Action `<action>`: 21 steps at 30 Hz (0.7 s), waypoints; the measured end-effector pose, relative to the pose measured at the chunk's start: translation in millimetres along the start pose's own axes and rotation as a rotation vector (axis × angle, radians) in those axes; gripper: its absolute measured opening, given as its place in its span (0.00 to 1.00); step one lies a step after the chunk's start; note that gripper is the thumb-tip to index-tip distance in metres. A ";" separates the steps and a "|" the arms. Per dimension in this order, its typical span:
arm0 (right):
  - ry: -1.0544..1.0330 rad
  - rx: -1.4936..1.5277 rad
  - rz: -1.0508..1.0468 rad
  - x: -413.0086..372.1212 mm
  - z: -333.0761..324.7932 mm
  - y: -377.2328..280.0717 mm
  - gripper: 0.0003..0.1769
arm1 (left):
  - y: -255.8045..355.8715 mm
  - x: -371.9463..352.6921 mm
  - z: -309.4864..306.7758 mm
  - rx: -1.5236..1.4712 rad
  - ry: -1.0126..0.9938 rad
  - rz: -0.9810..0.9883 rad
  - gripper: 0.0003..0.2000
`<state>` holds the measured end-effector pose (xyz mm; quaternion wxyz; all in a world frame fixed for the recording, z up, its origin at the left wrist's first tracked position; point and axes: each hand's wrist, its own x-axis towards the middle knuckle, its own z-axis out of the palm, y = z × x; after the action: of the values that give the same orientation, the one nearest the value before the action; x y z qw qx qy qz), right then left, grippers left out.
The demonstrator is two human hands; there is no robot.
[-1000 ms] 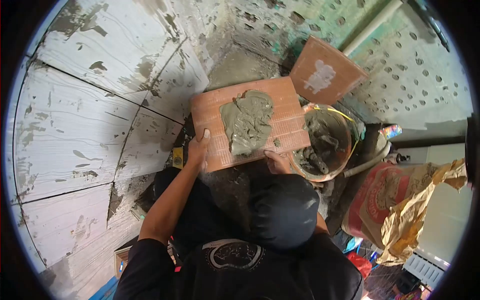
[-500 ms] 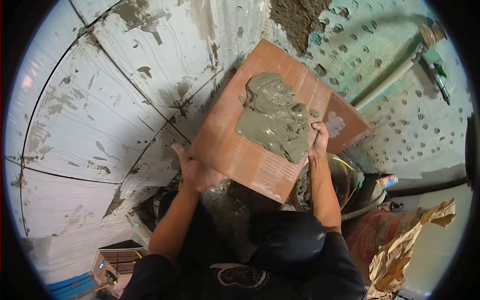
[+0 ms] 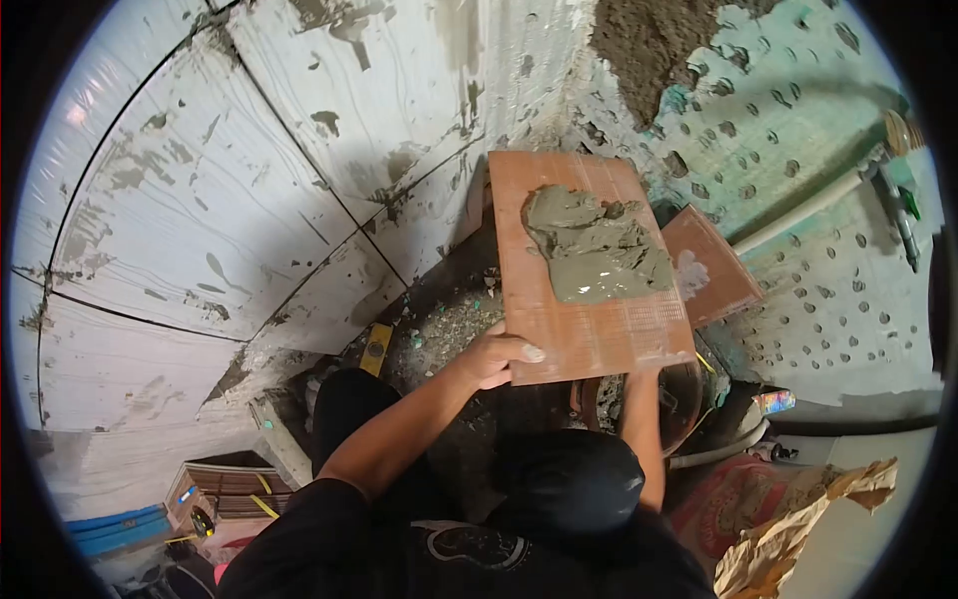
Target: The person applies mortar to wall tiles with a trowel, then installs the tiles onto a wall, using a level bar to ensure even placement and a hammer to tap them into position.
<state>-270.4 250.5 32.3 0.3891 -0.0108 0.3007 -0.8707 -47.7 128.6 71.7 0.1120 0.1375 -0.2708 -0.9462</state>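
A reddish-brown tile [image 3: 549, 344], its ribbed back facing up, is held tilted in front of me. A thick heap of wet grey mortar [image 3: 609, 275] lies on its middle. My left hand [image 3: 496, 357] grips the lower left corner, thumb on top and fingers underneath. Beneath the lower right edge, my right hand [image 3: 644, 381] holds the tile from below; its fingers are hidden. Just behind the tile's right side, a second reddish tile [image 3: 714, 268] with a pale smear leans near the green wall.
White tiled wall [image 3: 269, 190] stands on the left; pitted green wall [image 3: 808, 240] on the right, with a pipe [image 3: 798, 213]. A yellow level [image 3: 376, 348] lies on the rubble floor. A bucket [image 3: 684, 404] is partly under the tile. A torn paper sack [image 3: 788, 529] stands lower right.
The tile has turned to stand straighter in view and moved lower and rightward. My left hand has moved right along with it. My right hand has shifted from the right edge to underneath.
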 end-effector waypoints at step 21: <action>0.072 -0.224 0.104 47.1 -38.6 57.2 0.18 | -81.3 131.7 -108.3 -0.066 0.021 -0.042 0.21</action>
<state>-274.6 208.6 -39.8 0.4190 -0.0075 0.4101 -0.8101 -147.5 106.1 -87.1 0.0991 0.1492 -0.2351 -0.9553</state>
